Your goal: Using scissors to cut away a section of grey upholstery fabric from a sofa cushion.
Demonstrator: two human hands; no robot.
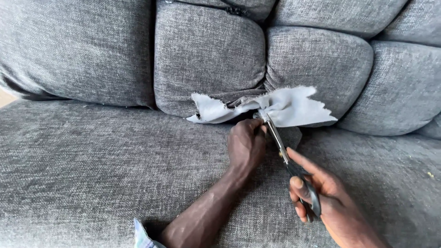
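Nearest the camera, a patterned sleeve edge [141, 235] is cut off by the bottom border. The right hand [328, 202] is closed through the black handles of the steel-bladed scissors [285, 158], index finger extended along them. The left hand [246, 144] is curled shut, pinching the frayed piece of white woven cloth [275, 108] at its gathered middle, where the blade tips meet it. All work rests on the grey textured fabric sofa seat [92, 165]. Beyond, the grey tufted back cushions [206, 55] fill the view; the cloth's lower edge tucks into the seam. How far apart the blades stand cannot be determined.
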